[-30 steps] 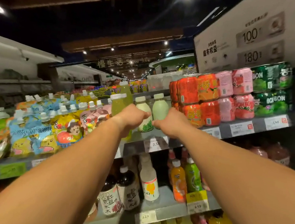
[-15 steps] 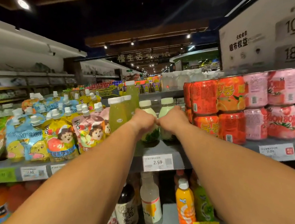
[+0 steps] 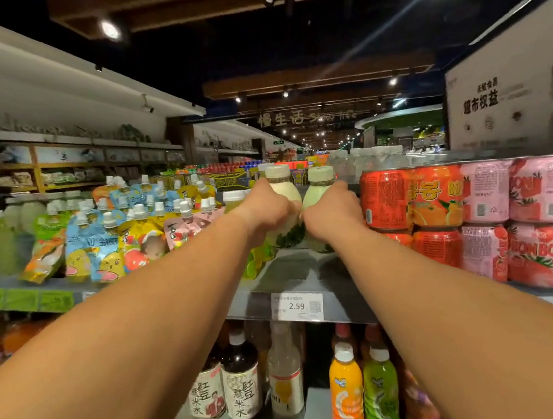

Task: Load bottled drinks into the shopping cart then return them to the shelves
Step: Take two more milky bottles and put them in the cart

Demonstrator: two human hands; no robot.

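A supermarket aisle under a dark ceiling with wooden beams and small spotlights runs away toward 12 o'clock. At 9 o'clock, the grey metal shelf (image 3: pixel 298 274) carries soft spouted drink pouches (image 3: pixel 100 234) in blue, yellow and pink, glossy and crumpled, with white screw caps; green price strips line the shelf edge beneath them.

At the centre, the left hand (image 3: pixel 266 210) is curled around a cream-coloured bottle (image 3: pixel 282 189), rounded, with a pale cap and a leafy green print low on its body. Just to its 3 o'clock, the right hand (image 3: pixel 331 215) wraps a pale green bottle (image 3: pixel 319 188) of the same shape. The two bottles stand side by side, upright, at the back of the shelf; whether their bases touch it cannot be told. On the shelf edge at 6 o'clock of them, a white price tag (image 3: pixel 296 306) reads 2.59.

Below, the lower shelf holds dark bottles (image 3: pixel 240 381) with cream labels in Chinese characters, a clear bottle, then an orange and a green bottle (image 3: pixel 380 390), and a yellow price card.

At 3 o'clock, stacked cans (image 3: pixel 438 200) in red-orange carry orange-slice art; pink cans (image 3: pixel 535 252) beside them read BON BON. At 1 o'clock, a white sign (image 3: pixel 528 100) shows Chinese writing and the numbers 100 and 180.
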